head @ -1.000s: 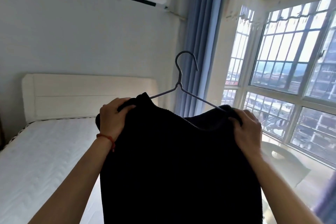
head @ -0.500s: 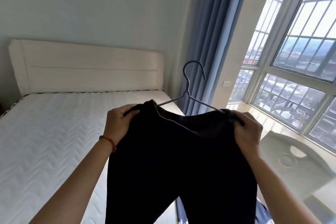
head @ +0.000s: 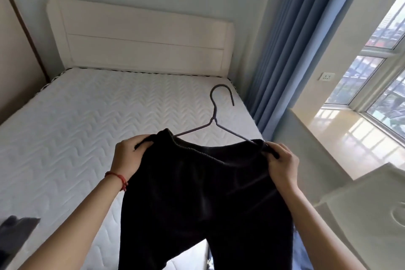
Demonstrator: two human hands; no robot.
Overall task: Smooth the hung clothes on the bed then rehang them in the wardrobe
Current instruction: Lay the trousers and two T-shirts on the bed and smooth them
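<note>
Both hands pinch black trousers (head: 206, 199) waistband ends | left hand (head: 128, 158), right hand (head: 282, 165) | hanger (head: 215, 120) crosswise, bed (head: 87, 120) ahead-left.

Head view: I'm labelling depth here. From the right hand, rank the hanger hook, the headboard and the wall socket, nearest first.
From the right hand, gripping the black trousers:
1. Hanger hook, just up and left, over the mattress.
2. Wall socket, up and right, beside the window.
3. Headboard, far end of the bed, up and left.
</note>
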